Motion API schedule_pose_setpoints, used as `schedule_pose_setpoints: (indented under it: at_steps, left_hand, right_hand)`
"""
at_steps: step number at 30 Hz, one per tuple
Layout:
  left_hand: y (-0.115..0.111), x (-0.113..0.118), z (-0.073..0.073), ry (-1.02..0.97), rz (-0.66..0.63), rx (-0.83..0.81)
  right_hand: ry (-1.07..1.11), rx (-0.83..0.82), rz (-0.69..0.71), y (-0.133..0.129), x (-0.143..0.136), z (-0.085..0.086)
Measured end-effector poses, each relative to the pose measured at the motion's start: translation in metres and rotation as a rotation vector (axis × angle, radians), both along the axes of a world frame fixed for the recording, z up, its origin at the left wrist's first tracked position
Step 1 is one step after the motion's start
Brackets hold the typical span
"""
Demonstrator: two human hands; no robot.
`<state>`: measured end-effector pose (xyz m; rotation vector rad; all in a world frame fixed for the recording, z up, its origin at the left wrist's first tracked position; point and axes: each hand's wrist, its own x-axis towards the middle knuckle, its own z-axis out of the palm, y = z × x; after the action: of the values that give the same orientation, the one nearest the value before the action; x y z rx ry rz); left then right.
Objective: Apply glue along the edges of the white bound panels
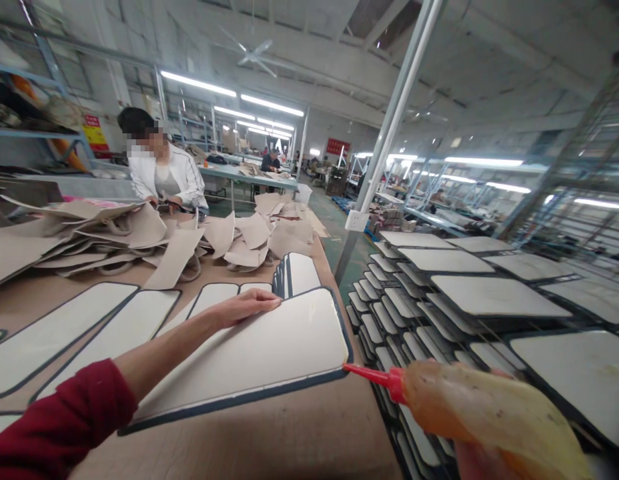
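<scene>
Panel (259, 353): pale, rounded corners, dark border; over brown table (289, 443). My left hand (247, 307): fingers nearly straight, together, on panel's far edge; grip beneath hidden. My right hand (477, 460), partly hidden, closed round amber bottle (469, 403), red tip at panel's right corner. Right of panel: rack (424, 313), loaded. Beyond panel: tan pieces (179, 250), person (167, 177), lit workshop.

Your bottle (479, 407) is amber with a red nozzle (377, 377); your panel (269, 340) is cream (edged dark navy)
</scene>
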<state>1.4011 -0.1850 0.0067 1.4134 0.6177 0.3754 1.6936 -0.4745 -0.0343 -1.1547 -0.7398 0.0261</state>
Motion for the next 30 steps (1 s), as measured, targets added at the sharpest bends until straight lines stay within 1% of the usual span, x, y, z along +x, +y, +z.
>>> schedule_pose_setpoints:
  at_steps: [2, 3, 6, 9, 11, 14, 17, 19, 25, 30]
  left_hand:
    - [-0.002, 0.002, -0.001, -0.01, 0.026, -0.009]
    - [-0.003, 0.003, -0.002, -0.017, 0.04, -0.014]
    - [-0.006, 0.005, -0.005, -0.035, 0.091, -0.032]
    - [-0.009, 0.008, -0.01, -0.052, 0.15, -0.056]
    - [-0.012, 0.011, -0.012, -0.067, 0.185, -0.073]
    - [-0.017, 0.015, -0.012, -0.088, 0.224, -0.103]
    - [-0.019, 0.018, -0.012, -0.098, 0.237, -0.118]
    - [-0.019, 0.018, -0.012, -0.104, 0.238, -0.12]
    - [-0.017, 0.014, -0.016, -0.114, 0.213, -0.112]
    - [-0.018, 0.012, -0.018, -0.093, 0.212, -0.12]
  right_hand:
    - [0.044, 0.036, 0.028, -0.001, -0.003, 0.0]
    - [0.064, 0.064, 0.034, 0.0, -0.006, 0.003]
    - [0.145, 0.176, 0.024, 0.004, -0.016, 0.022]
    - [0.166, 0.254, 0.062, 0.012, -0.027, 0.043]
    - [0.144, 0.269, 0.071, 0.017, -0.031, 0.049]
    - [0.133, 0.282, 0.046, 0.023, -0.03, 0.047]
    - [0.124, 0.277, 0.068, 0.028, -0.025, 0.041]
    - [0.131, 0.279, 0.063, 0.031, -0.023, 0.041]
    - [0.168, 0.297, 0.079, 0.04, -0.026, 0.048]
    - [0.228, 0.275, 0.044, 0.044, -0.03, 0.05]
